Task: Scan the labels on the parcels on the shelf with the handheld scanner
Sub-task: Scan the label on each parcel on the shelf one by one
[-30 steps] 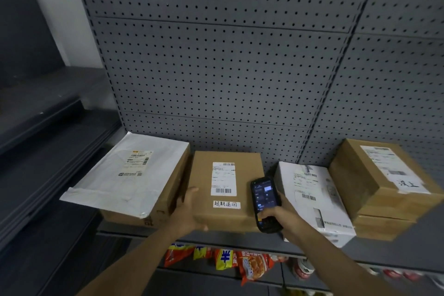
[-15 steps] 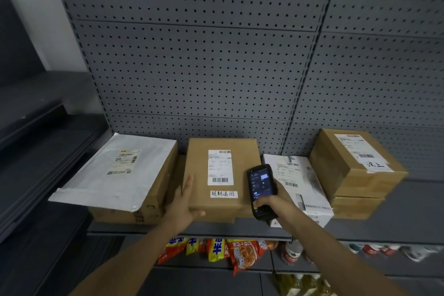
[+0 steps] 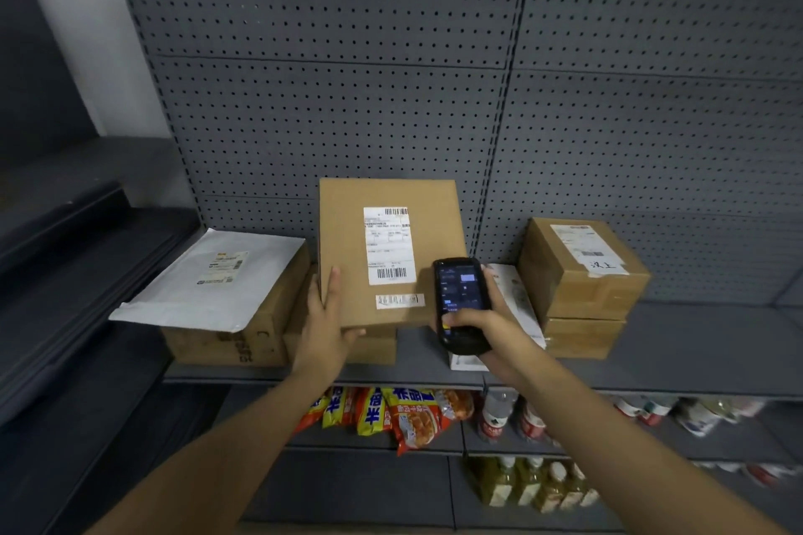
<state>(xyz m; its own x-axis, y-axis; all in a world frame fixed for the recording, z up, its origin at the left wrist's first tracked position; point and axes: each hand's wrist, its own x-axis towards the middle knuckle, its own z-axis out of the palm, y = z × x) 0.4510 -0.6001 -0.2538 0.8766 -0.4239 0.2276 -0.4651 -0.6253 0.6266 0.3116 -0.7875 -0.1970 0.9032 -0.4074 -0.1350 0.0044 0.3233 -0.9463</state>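
Fingers of the left hand point(image 3: 326, 319) grip the lower left corner of a flat cardboard parcel point(image 3: 347, 256), tilting it up off the grey shelf point(image 3: 704, 343) so its white barcode label point(image 3: 388, 245) faces the camera. Right hand point(image 3: 482, 324) wraps tightly around the black handheld scanner point(image 3: 461, 295), screen lit, just beside the label. Other parcels sit on both sides.

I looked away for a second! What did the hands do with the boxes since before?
The left hand tipped the middle brown box up, so its label faces the person more. The right hand kept holding the scanner beside it. The other parcels stayed put.
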